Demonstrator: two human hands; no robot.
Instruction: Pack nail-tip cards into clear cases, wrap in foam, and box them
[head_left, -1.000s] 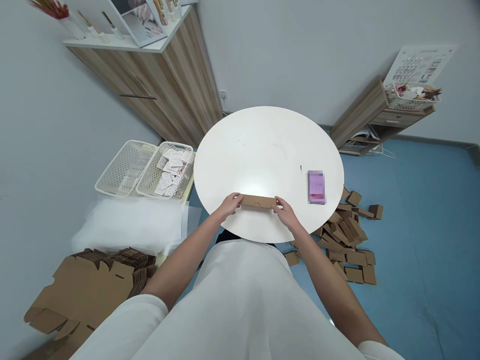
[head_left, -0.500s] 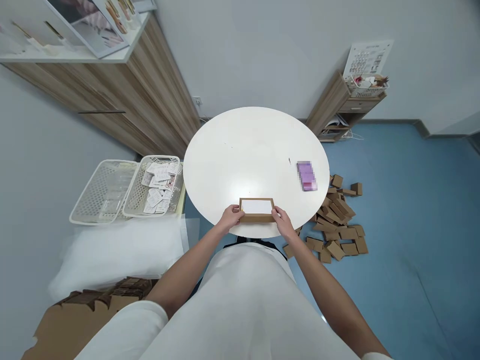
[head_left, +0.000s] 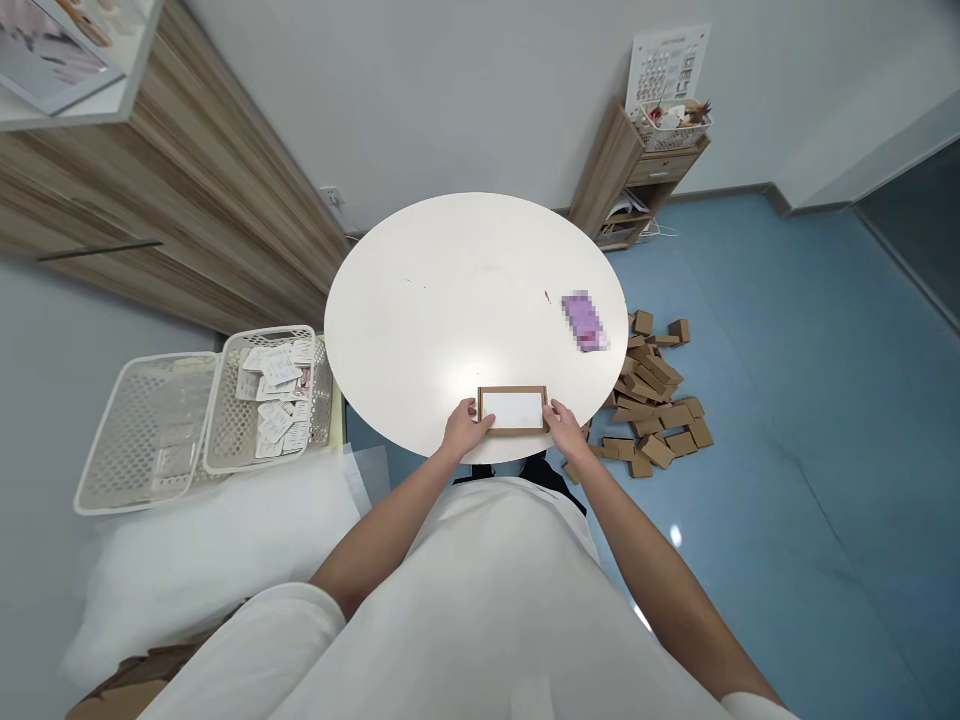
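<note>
A shallow brown cardboard box [head_left: 513, 432] sits at the near edge of the white oval table [head_left: 450, 290]. Its top shows a white rectangular panel [head_left: 514, 409] inside the brown rim; whether that is a sheet or an item lying in it, I cannot tell. My left hand [head_left: 465, 428] grips the box's left end, thumb over the near corner and fingers at the side. At the opposite end, my right hand [head_left: 564, 425] holds the box with its thumb and fingers against the right side.
A pixelated purple item [head_left: 585, 320] lies on the table's right side. Several small cardboard boxes [head_left: 660, 400] are heaped on the floor at right. To the left stand a basket of white cards [head_left: 212, 440] and another basket [head_left: 88, 490], near white wrapping sheets [head_left: 217, 540].
The view has turned to the right. The box now lies flatter, with more of its white panel facing up, and my left thumb has moved onto its near corner.
</note>
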